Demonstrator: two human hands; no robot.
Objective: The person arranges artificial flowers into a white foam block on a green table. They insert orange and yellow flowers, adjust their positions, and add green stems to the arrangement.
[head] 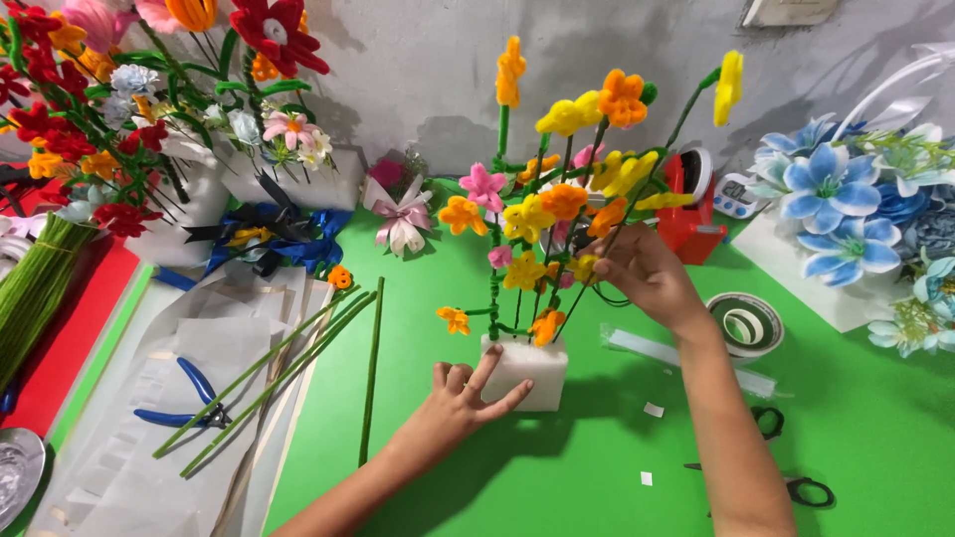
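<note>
Hands at work on a pipe-cleaner flower arrangement [557,199], centre of a green table [557,467]. Left hand [463,393] pressed flat, fingers spread, against the near face of the white foam block [532,370], steadying without gripping. Right hand [645,273], at two o'clock from the block, pinched on a thin dark stem among the yellow and orange blooms; whether fully closed around it, hard to tell.

Loose green stems [298,363] lying at nine o'clock from the block, over sheets of white paper, with blue-handled pliers [189,403] farther left. Red tape dispenser [691,204] at one o'clock, roll of tape [746,323] at three o'clock, black scissors [786,457] at four o'clock beside the right forearm. Blue flower basket [856,209] at far right, red and orange bouquets [119,99] at ten o'clock, bundle of green stems [35,288] on the far left.

Likely trouble: tall, top-heavy stems in a small, light block, so a sideways tug from the right hand liable to tip the whole arrangement if the left palm lifts. Crowded wires also prone to snagging, bending a neighbouring bloom or loosening it from the foam. Scissors close under the right arm, easily knocked.
</note>
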